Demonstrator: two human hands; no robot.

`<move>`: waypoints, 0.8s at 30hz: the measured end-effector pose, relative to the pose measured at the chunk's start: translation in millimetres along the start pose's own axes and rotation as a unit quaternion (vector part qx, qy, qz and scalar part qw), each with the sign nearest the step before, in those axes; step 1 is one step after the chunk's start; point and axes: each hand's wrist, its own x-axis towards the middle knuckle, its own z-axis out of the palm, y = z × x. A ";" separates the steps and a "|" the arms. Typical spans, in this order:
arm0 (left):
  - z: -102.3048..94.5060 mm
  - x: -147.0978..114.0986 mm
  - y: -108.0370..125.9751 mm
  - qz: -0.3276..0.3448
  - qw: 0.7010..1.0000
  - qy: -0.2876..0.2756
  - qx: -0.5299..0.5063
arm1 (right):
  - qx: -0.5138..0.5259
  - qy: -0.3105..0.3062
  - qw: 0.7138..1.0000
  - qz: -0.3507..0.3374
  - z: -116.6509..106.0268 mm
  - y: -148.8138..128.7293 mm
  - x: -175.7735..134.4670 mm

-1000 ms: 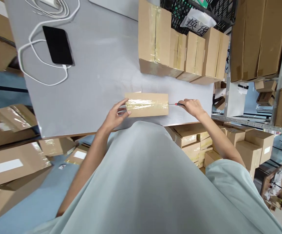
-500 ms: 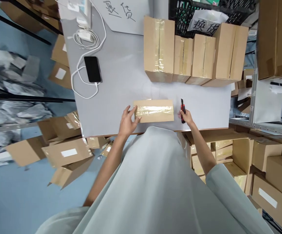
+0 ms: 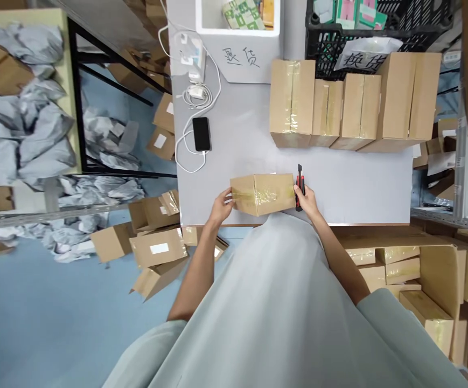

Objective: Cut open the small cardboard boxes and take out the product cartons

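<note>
A small brown cardboard box [image 3: 274, 196], sealed with shiny clear tape, sits at the near edge of the table between my hands. It is tilted, so two of its faces show. My left hand [image 3: 220, 209] grips its left end, fingers on the side and partly behind it. In my right hand [image 3: 307, 202] is a red and black utility knife [image 3: 299, 186], held upright with its tip pointing away from me. The thumb side of that hand is against or very close to the box's right end.
Several taped boxes [image 3: 292, 99] stand in a row behind, before a black crate [image 3: 326, 51]. A white bin [image 3: 239, 56], a phone [image 3: 201, 134] and a white cable [image 3: 177, 145] are at the back left. An open carton [image 3: 439, 280] of boxes stands below right.
The box has been tipped from lying flat to tilted. My left hand has closed on its left end, and my right hand with the knife has come up to its right end. The view has shifted.
</note>
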 end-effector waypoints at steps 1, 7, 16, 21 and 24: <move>6.6 0.3 2.0 0.001 1.000 -0.014 -0.021 | -0.024 0.005 0.999 -0.026 -0.9 -9.5 -6.5; 75.3 -1.7 13.0 0.027 0.991 -0.102 -0.087 | -0.228 0.054 0.968 -0.094 -32.6 -67.8 -46.3; 99.3 -2.5 36.2 0.040 0.976 -0.149 -0.151 | -0.348 0.155 0.916 -0.124 -29.0 -61.8 -46.5; 59.3 -8.7 67.7 0.127 0.980 -0.063 -0.136 | -0.364 0.180 0.904 -0.131 -21.1 -53.4 -43.9; 53.5 -6.0 91.6 0.162 0.978 -0.060 -0.116 | -0.384 0.194 0.892 -0.141 -27.0 -62.9 -54.0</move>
